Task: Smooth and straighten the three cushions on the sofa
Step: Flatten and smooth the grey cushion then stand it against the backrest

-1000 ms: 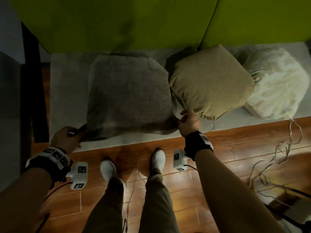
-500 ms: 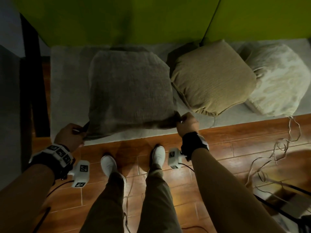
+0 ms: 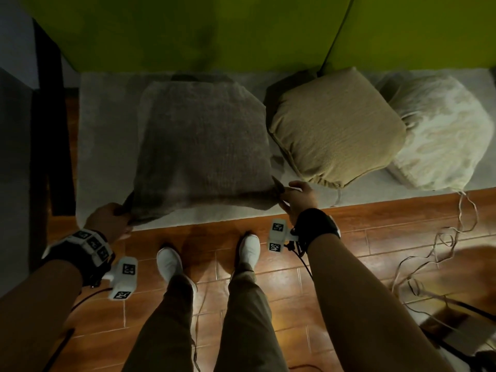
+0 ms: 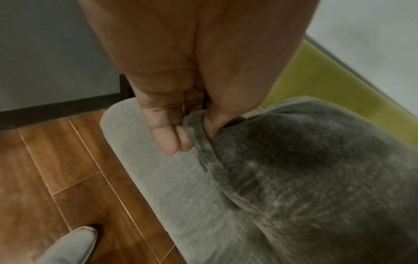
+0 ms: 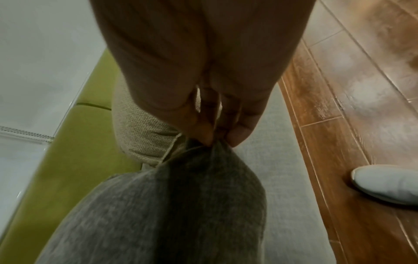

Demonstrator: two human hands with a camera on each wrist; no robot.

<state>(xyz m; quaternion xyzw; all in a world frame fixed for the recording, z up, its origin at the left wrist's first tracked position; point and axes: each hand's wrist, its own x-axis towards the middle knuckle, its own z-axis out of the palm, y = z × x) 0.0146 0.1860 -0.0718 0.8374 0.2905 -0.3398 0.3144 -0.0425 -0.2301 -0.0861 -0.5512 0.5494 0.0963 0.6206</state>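
Grey cushion (image 3: 204, 154): on sofa seat (image 3: 107, 146), flat, near edge drawn taut since a second ago; left hand (image 3: 108, 224) and right hand (image 3: 296, 197) fingers pinching front corners; likely smoothed; tan cushion (image 3: 335, 130), cream cushion (image 3: 440, 130) pending

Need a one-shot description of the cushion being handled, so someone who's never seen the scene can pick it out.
Find the grey sofa seat under the lime-green backrest; three cushions lie along it. Take the leftmost, the grey cushion. It is darkest and flattest, and only its front corners are pinched, by the left hand and right hand; the tan and cream ones sit untouched.
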